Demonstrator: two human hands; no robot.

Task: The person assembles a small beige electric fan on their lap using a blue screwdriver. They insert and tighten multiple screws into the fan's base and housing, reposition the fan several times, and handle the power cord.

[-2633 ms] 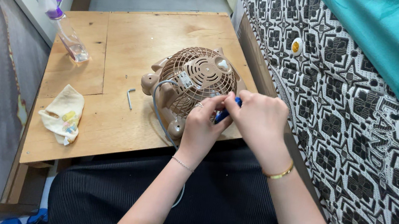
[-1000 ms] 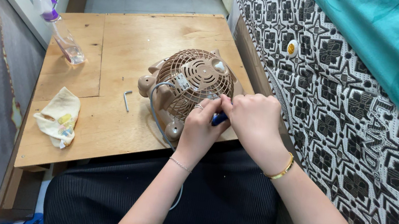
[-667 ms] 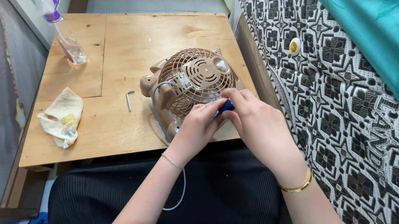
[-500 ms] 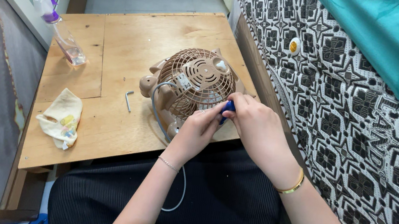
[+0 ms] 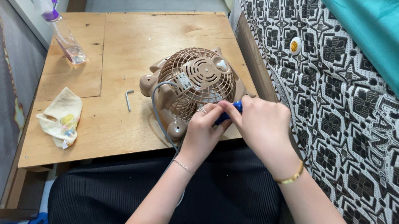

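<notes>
The small brown fan (image 5: 196, 84) lay grille-up on the wooden table (image 5: 118, 32), close to the table's near right corner, and every place below is given from it. It had no marked long axis: a round grille with stubby rounded feet at its left and near edges. Both hands met at the fan's near right rim, so the fan lay just ahead of and slightly left of them, with neither hand clearly nearer.

A blue-handled tool (image 5: 227, 112), likely a screwdriver, stood at that rim, its handle slanting up toward the right; its tip was hidden behind the fingers. The right hand (image 5: 262, 126) was closed around the handle from the right side, fingers curled over it. The left hand (image 5: 203, 130) was curled as well, its fingertips pinching at the tool's lower part and resting against the grille; whether it gripped the shaft or only steadied it could not be told.

A grey cord (image 5: 156, 107) ran from the fan's left side down its near edge and off the table toward the person's lap. Left of the fan lay a small hex key (image 5: 128, 99), apart from it. Farther left, near the table's edge, sat a crumpled pale cloth (image 5: 60, 117). Beyond and left of the fan, at the table's far left edge, stood a clear spray bottle (image 5: 59, 23) with a purple collar. Right of the fan hung a black-and-white patterned cover (image 5: 360, 110).
</notes>
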